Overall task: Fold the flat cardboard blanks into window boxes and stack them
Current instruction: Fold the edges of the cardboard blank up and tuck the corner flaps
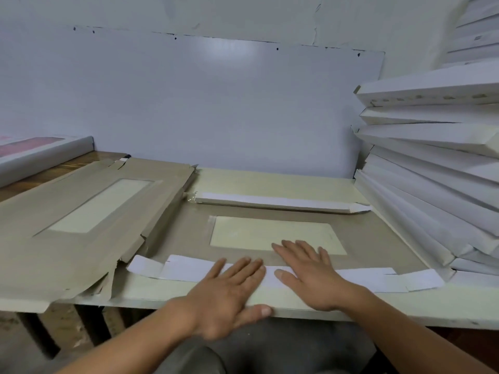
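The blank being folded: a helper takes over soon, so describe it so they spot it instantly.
On the table, between the pile of flat blanks and the stacked boxes, lies one blank. Unlike its neighbours, both hands, left and right, press its white near flap.

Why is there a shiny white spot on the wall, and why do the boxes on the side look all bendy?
In the head view, the bright patch on the wall panel is glare from a light; the stacked boxes lean and fan out partly because the wide-angle lens bends things near the edges; the left hand looks a little smeared, likely motion blur.
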`<state>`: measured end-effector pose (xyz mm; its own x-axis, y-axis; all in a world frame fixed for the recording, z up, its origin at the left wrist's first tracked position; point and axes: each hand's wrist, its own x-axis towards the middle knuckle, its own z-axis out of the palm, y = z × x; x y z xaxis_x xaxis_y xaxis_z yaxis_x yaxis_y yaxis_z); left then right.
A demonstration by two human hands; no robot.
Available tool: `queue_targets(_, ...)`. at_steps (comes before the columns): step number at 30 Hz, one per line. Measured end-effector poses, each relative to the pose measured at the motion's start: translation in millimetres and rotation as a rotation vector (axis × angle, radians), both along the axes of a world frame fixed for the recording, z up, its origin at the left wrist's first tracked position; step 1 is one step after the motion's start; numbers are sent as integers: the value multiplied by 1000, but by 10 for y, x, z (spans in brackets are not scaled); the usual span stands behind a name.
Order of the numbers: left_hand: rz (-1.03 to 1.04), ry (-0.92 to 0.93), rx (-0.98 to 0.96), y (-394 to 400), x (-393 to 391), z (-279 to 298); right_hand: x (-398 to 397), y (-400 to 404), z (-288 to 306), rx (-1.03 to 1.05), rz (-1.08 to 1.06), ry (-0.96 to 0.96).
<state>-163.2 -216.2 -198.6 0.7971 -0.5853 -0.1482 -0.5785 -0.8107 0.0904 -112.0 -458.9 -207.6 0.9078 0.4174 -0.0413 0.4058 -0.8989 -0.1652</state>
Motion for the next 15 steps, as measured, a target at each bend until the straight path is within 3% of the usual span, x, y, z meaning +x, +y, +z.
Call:
queue_targets(6,89,39,-16,695,157,30,21,-945,-20,-144,-243,82)
queue_targets(9,84,-9,-45,981,222,41,-38,-1318,33,-122,-332,72)
queue_targets(15,-40,-270,-198,1035,236,206,-272,-1208,53,128,-73,-224)
